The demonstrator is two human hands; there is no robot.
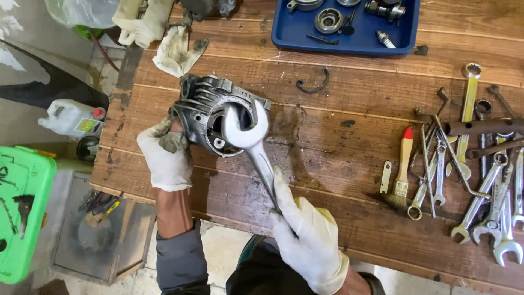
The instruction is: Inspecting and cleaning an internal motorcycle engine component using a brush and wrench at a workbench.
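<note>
My left hand (164, 153), in a dirty white glove, grips the left side of a grey finned metal engine cylinder (204, 112) that lies on its side on the wooden workbench (327, 147). My right hand (308, 237), also gloved, holds the shaft of a large open-end spanner (252, 145). The spanner's open jaw sits over the round opening of the cylinder, against its face.
A blue tray (349, 41) with small engine parts stands at the back. Several spanners (491, 213), a wire brush (403, 175) and rusty rods lie at the right. A dirty rag (174, 49) lies at the back left. A green crate (22, 213) and white jug (71, 117) sit on the floor at the left.
</note>
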